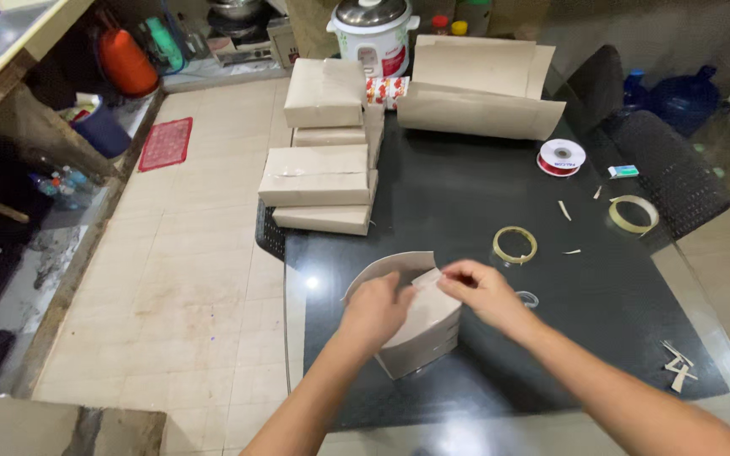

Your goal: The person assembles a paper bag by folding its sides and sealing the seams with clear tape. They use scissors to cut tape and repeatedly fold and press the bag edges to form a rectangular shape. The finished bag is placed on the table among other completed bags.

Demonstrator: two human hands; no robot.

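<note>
A box partly wrapped in brown paper (420, 333) stands on the dark glass table (466, 203) near its front edge. My left hand (376, 311) presses on the paper at the box's left side. My right hand (481, 287) pinches a folded paper flap at the box's top right. A curved sheet of brown paper (386, 266) rises behind the box.
Several wrapped brown parcels (318, 173) are stacked at the table's far left. Folded brown paper sheets (479, 93) lie at the back. Two tape rolls (514, 245) (633, 214), a red ribbon spool (561, 157) and paper scraps (676, 361) lie to the right. A rice cooker (373, 34) stands behind.
</note>
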